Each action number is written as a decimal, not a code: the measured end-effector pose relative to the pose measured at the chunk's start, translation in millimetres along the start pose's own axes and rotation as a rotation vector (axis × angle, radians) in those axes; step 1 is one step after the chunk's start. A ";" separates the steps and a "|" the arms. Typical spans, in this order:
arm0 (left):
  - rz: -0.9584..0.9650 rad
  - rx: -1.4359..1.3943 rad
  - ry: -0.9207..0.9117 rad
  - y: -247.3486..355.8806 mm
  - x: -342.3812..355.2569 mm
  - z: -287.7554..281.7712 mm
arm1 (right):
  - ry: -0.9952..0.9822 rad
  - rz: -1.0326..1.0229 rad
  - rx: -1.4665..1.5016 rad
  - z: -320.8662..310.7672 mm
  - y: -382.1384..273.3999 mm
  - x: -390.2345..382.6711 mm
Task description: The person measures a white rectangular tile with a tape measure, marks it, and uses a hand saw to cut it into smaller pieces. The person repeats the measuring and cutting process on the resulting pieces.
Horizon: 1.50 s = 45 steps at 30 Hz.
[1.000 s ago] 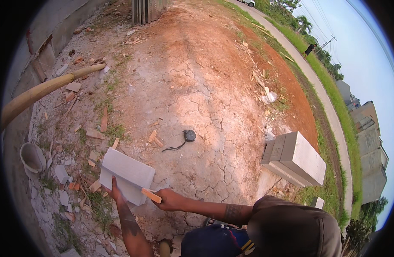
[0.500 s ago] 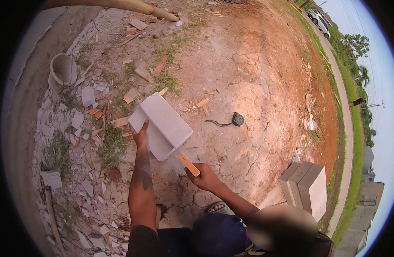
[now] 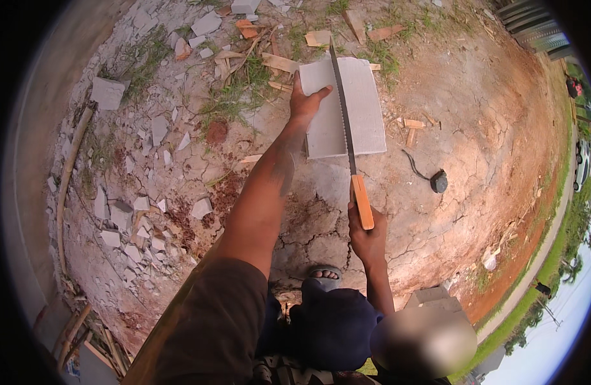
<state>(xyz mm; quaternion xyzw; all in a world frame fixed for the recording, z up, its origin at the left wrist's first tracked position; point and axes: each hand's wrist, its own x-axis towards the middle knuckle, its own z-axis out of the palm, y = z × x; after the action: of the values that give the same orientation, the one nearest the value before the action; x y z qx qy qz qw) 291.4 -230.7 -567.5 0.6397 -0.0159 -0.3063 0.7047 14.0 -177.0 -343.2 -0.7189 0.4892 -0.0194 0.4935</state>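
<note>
A pale grey lightweight concrete block (image 3: 367,109) lies on the ground in front of me. My left hand (image 3: 307,102) grips its left side, thumb on the top face and the other fingers at the edge. A hand saw (image 3: 363,204) with an orange wooden handle is held in my right hand (image 3: 368,239), below the block's near edge. Its long dark toothed blade runs lengthwise over the block, and the tip reaches past the far edge. How deep the blade sits in the block, I cannot tell.
A small black case with a strap (image 3: 439,181), like a tape measure, lies to the right. Wood scraps (image 3: 281,63) surround the block's far side. Broken block pieces (image 3: 121,217) litter the left, beside a long stick (image 3: 71,176). More blocks (image 3: 430,296) stand at lower right.
My view has turned, so the block appears farther up and right. The saw's blade, mostly hidden before, now shows along its length over the block. Both hands keep their holds.
</note>
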 end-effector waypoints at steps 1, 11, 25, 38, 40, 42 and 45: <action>0.026 0.056 0.029 -8.7 5.2 -12.9 | -0.006 0.016 0.022 4.3 3.0 -12.1; -0.032 0.036 -0.025 -7.3 2.4 8.5 | 0.042 -0.005 0.068 10.0 -14.2 69.4; -0.062 -0.057 -0.081 8.0 -8.6 9.6 | 0.032 0.085 0.105 5.4 -5.7 62.6; 0.023 0.128 -0.015 6.5 -11.1 14.7 | 0.017 0.123 0.179 -1.5 4.6 68.3; 0.006 0.213 -0.005 3.8 -8.2 6.7 | 0.045 0.070 0.136 4.4 2.1 63.7; 0.153 0.374 0.126 1.3 -9.0 5.0 | 0.050 0.034 0.140 7.2 -0.1 65.5; 0.244 0.660 0.193 10.7 -20.2 13.7 | 0.065 0.020 0.145 4.0 3.3 66.4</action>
<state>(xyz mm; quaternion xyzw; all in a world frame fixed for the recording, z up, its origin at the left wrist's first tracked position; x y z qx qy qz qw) 273.8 -233.9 -547.8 0.8521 -0.1236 -0.1369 0.4897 48.3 -222.3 -378.0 -0.6754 0.5093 -0.0730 0.5283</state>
